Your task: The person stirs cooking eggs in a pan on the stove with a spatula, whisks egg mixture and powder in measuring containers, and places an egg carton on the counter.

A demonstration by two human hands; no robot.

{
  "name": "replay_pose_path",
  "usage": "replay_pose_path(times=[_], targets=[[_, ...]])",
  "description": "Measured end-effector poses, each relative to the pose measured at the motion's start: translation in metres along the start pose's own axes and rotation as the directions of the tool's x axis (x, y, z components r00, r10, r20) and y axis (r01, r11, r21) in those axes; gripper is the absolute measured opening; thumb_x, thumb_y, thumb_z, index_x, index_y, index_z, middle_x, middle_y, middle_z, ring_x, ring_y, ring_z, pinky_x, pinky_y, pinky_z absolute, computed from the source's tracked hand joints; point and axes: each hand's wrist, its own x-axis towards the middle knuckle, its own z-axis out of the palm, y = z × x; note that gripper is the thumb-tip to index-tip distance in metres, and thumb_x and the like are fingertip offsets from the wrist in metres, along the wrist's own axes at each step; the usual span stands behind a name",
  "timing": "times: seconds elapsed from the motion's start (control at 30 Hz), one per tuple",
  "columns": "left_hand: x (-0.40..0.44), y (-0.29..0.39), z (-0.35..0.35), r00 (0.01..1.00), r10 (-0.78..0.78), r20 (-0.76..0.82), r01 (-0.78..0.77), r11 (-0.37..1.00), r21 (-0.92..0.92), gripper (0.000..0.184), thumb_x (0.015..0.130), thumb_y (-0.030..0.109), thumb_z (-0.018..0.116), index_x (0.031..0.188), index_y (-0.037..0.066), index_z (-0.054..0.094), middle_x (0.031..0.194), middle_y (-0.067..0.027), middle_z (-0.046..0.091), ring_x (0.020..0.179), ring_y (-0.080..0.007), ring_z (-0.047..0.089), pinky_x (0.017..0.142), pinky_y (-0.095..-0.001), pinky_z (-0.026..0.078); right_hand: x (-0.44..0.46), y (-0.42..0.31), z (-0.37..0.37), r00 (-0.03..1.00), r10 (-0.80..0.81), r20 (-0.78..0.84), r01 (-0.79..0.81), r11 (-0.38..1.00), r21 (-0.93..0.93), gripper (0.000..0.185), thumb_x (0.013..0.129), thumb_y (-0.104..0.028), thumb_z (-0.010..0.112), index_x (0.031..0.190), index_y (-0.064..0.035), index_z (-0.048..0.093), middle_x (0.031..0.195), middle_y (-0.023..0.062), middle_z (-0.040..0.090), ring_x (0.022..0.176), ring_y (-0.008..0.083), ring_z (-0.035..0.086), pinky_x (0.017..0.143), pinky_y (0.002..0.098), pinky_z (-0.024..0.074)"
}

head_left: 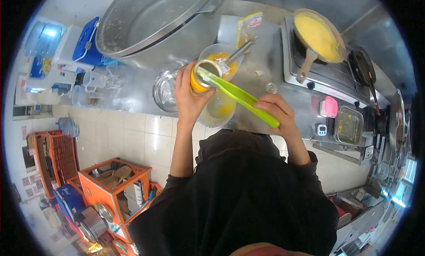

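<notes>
My left hand (188, 94) is wrapped round a yellow can (195, 84) and holds it with its open top facing up. The green handle of a utensil (241, 96) is in my right hand (278, 112), and the utensil's pale tip reaches into the mouth of the can. Behind the can stands a clear bowl (239, 60) with yellow liquid, white powder and a metal whisk (242, 50). Below the can, nearer my body, is another clear bowl (214, 116) with some yellow residue.
A large metal pot (177, 48) stands at the back left, with a metal bowl (157, 94) in front. On the right are a stove (290, 57), a pan of yellow food (316, 34), a pink-lidded container (330, 107), a timer (321, 130) and a glass dish (349, 125).
</notes>
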Motion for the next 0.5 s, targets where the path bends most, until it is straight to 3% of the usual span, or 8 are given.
replay_pose_path(times=[0.2, 0.23, 0.27, 0.3, 0.33, 0.4, 0.43, 0.5], targets=[[-0.013, 0.061, 0.046, 0.996, 0.001, 0.085, 0.002, 1.0, -0.026, 0.071, 0.058, 0.01, 0.083, 0.12, 0.001, 0.051, 0.11, -0.0126, 0.058, 0.103, -0.0279, 0.056, 0.088, -0.036, 0.045, -0.062, 0.001, -0.061, 0.989, 0.095, -0.117, -0.093, 0.995, 0.02, 0.029, 0.08, -0.005, 0.063, 0.108, -0.0012, 0.06, 0.105, 0.0108, 0.058, 0.091, 0.0247, 0.06, 0.076, 0.0331, 0.0483], [-0.018, 0.067, 0.06, 0.994, -0.038, 0.106, 0.048, 0.995, -0.091, 0.071, 0.058, 0.011, 0.083, 0.12, 0.001, 0.05, 0.11, -0.014, 0.057, 0.102, -0.0297, 0.057, 0.088, -0.0369, 0.045, -0.084, 0.005, -0.066, 0.91, 0.292, -0.294, -0.119, 0.863, 0.491, 0.025, 0.084, -0.009, 0.062, 0.107, 0.0002, 0.058, 0.103, 0.0102, 0.057, 0.087, 0.0218, 0.058, 0.073, 0.0318, 0.0474], [-0.023, 0.072, 0.075, 0.989, -0.079, 0.127, 0.098, 0.984, -0.151, 0.07, 0.059, 0.011, 0.083, 0.12, 0.0, 0.049, 0.11, -0.0155, 0.057, 0.102, -0.0314, 0.057, 0.087, -0.0379, 0.046, -0.105, 0.006, -0.072, 0.781, 0.523, -0.342, 0.006, 0.541, 0.841, 0.023, 0.088, -0.012, 0.06, 0.106, 0.0016, 0.056, 0.101, 0.0096, 0.057, 0.084, 0.0189, 0.057, 0.07, 0.0306, 0.0464], [-0.028, 0.075, 0.095, 0.981, -0.11, 0.161, 0.142, 0.968, -0.208, 0.067, 0.062, 0.014, 0.084, 0.117, -0.001, 0.049, 0.107, -0.0142, 0.059, 0.099, -0.0261, 0.059, 0.087, -0.0361, 0.046, -0.126, 0.002, -0.083, 0.596, 0.738, -0.315, -0.002, 0.394, 0.919, 0.03, 0.092, -0.022, 0.059, 0.105, 0.0035, 0.053, 0.097, 0.0088, 0.054, 0.082, 0.0151, 0.054, 0.066, 0.0281, 0.0449], [-0.034, 0.075, 0.116, 0.98, -0.103, 0.172, 0.138, 0.968, -0.211, 0.067, 0.062, 0.014, 0.084, 0.117, -0.001, 0.049, 0.107, -0.0142, 0.059, 0.099, -0.0261, 0.059, 0.087, -0.0361, 0.046, -0.149, 0.004, -0.091, 0.587, 0.742, -0.325, 0.004, 0.398, 0.917, 0.03, 0.092, -0.022, 0.059, 0.105, 0.0035, 0.053, 0.097, 0.0088, 0.054, 0.082, 0.0151, 0.054, 0.066, 0.0281, 0.0449], [-0.045, 0.069, 0.166, 0.939, -0.274, 0.209, 0.334, 0.872, -0.358, 0.068, 0.062, 0.014, 0.085, 0.117, -0.001, 0.048, 0.104, -0.0117, 0.06, 0.095, -0.0219, 0.059, 0.086, -0.0346, 0.046, -0.203, 0.017, -0.102, 0.36, 0.891, -0.277, 0.303, 0.169, 0.938, 0.029, 0.093, -0.017, 0.055, 0.111, 0.0049, 0.049, 0.094, 0.0085, 0.049, 0.076, 0.0139, 0.045, 0.067, 0.0246, 0.0408], [-0.046, 0.063, 0.193, 0.909, -0.355, 0.217, 0.416, 0.767, -0.488, 0.069, 0.062, 0.014, 0.086, 0.118, 0.0, 0.047, 0.103, -0.0097, 0.06, 0.092, -0.0189, 0.059, 0.086, -0.0333, 0.046, -0.232, 0.023, -0.103, 0.351, 0.89, -0.291, 0.315, 0.18, 0.932, 0.029, 0.093, -0.017, 0.055, 0.111, 0.0049, 0.049, 0.094, 0.0085, 0.049, 0.076, 0.0139, 0.045, 0.067, 0.0246, 0.0408], [-0.044, 0.041, 0.247, 0.908, -0.394, 0.144, 0.413, 0.779, -0.472, 0.07, 0.063, 0.014, 0.086, 0.119, 0.0, 0.047, 0.105, -0.0102, 0.06, 0.094, -0.0193, 0.058, 0.087, -0.0335, 0.045, -0.288, 0.027, -0.101, 0.182, 0.956, -0.23, 0.38, 0.148, 0.913, 0.026, 0.093, -0.017, 0.056, 0.107, 0.0047, 0.051, 0.094, 0.0084, 0.052, 0.078, 0.0158, 0.048, 0.068, 0.0261, 0.0433]])
